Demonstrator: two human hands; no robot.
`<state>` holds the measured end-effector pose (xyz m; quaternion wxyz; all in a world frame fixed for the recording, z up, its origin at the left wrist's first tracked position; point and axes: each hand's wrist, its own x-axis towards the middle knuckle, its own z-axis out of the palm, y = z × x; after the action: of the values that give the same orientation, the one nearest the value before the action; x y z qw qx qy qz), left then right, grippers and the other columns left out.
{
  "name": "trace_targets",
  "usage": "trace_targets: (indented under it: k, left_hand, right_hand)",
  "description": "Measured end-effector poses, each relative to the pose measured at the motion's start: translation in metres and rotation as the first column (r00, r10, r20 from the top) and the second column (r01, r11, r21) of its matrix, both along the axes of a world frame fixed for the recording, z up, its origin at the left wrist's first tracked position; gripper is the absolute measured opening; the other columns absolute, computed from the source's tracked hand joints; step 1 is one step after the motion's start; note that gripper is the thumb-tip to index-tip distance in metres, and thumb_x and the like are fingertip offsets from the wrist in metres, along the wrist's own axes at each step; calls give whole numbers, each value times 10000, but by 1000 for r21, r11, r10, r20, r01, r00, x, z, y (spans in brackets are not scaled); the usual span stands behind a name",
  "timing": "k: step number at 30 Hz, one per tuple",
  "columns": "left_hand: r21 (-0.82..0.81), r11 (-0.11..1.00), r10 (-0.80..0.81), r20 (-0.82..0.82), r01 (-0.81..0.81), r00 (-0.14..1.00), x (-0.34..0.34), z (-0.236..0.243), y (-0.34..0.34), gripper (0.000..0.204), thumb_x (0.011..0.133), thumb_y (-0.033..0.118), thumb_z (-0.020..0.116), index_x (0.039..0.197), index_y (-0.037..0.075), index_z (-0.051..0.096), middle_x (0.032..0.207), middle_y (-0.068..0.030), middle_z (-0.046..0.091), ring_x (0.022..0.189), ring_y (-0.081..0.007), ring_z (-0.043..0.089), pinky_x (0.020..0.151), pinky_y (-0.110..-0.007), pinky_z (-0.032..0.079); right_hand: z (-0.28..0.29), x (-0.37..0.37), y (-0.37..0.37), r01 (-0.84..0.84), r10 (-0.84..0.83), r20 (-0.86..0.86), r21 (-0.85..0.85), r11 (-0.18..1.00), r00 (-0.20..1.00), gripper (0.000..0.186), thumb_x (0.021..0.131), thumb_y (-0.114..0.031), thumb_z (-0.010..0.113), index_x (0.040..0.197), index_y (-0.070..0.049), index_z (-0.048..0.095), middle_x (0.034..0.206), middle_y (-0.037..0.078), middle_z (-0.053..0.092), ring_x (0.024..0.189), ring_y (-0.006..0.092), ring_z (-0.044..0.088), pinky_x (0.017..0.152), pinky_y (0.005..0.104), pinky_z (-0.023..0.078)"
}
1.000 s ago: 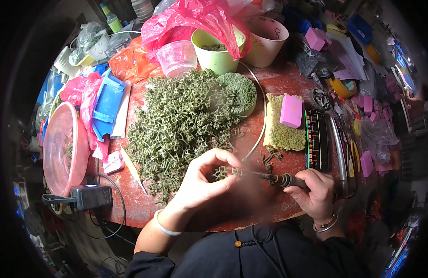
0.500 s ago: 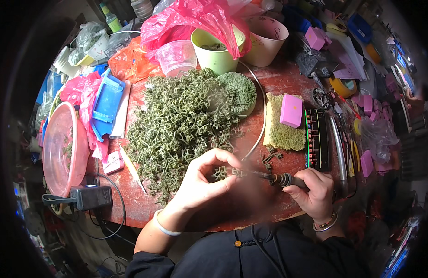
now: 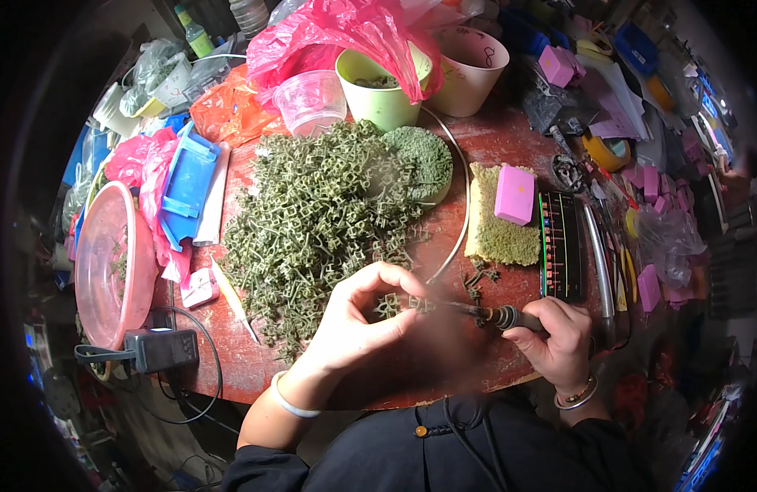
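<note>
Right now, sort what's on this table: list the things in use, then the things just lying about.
In use:
left hand pinching a small green piece
right hand holding a pen-like tool
heap of green pieces

Lying about:
pink block
green cup
pink basin
black adapter

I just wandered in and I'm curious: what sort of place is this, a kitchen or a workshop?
Most likely a small craft workbench, not a kitchen. A heap of small green plastic pieces covers the red table, the right hand holds a pen-like tool, and tubs and cups crowd round.
</note>
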<state>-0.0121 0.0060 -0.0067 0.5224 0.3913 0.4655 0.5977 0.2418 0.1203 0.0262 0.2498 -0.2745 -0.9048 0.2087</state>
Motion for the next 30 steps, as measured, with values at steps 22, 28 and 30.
trace_targets:
  k: [22,28,30]
  left_hand:
    - [-6,999,-47,-25,47,999,0,-1,-1,217,858,56,738,1029,31,607,1059,-100,679,1010,-173,627,916,-319,480]
    - [-1,998,-64,-12,64,998,1,-1,-1,213,864,68,739,1032,22,616,1061,-105,684,1012,-176,631,924,-321,476]
    - [-2,998,-65,-16,65,998,1,-1,-1,211,865,69,738,1031,21,616,1059,-104,685,1015,-177,631,927,-324,476]
  right_hand:
    - [8,9,5,97,-99,-25,-49,994,995,402,849,-388,777,810,-29,599,635,94,545,543,277,585,492,364,432]
    - [4,2,1,-42,41,-21,-26,999,999,398,803,-370,818,784,-48,585,626,59,556,515,232,587,469,344,434]
    - [3,2,1,-56,56,-15,-25,998,998,397,805,-374,817,782,-52,586,625,56,556,514,231,586,468,341,433]
